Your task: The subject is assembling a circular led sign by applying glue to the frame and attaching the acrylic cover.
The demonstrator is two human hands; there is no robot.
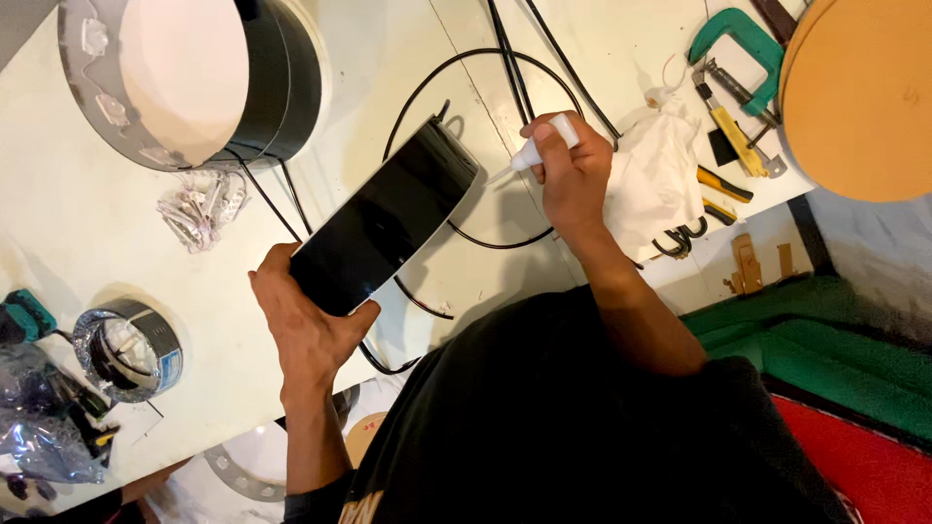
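My left hand (306,325) grips the near end of a glossy black curved strip (388,215), holding it above the white table (78,223). In my right hand (573,180) is a small white squeeze bottle (544,141). Its thin nozzle points at the far right edge of the strip, close to it; whether it touches I cannot tell. Black cables (485,68) loop on the table behind the strip.
A large round black-sided lamp housing (194,78) stands at the back left. A tape roll (126,349) and plastic bags lie at the left. A white rag (655,180), pliers, a green clamp (738,49) and a round wooden disc (859,97) are at the right.
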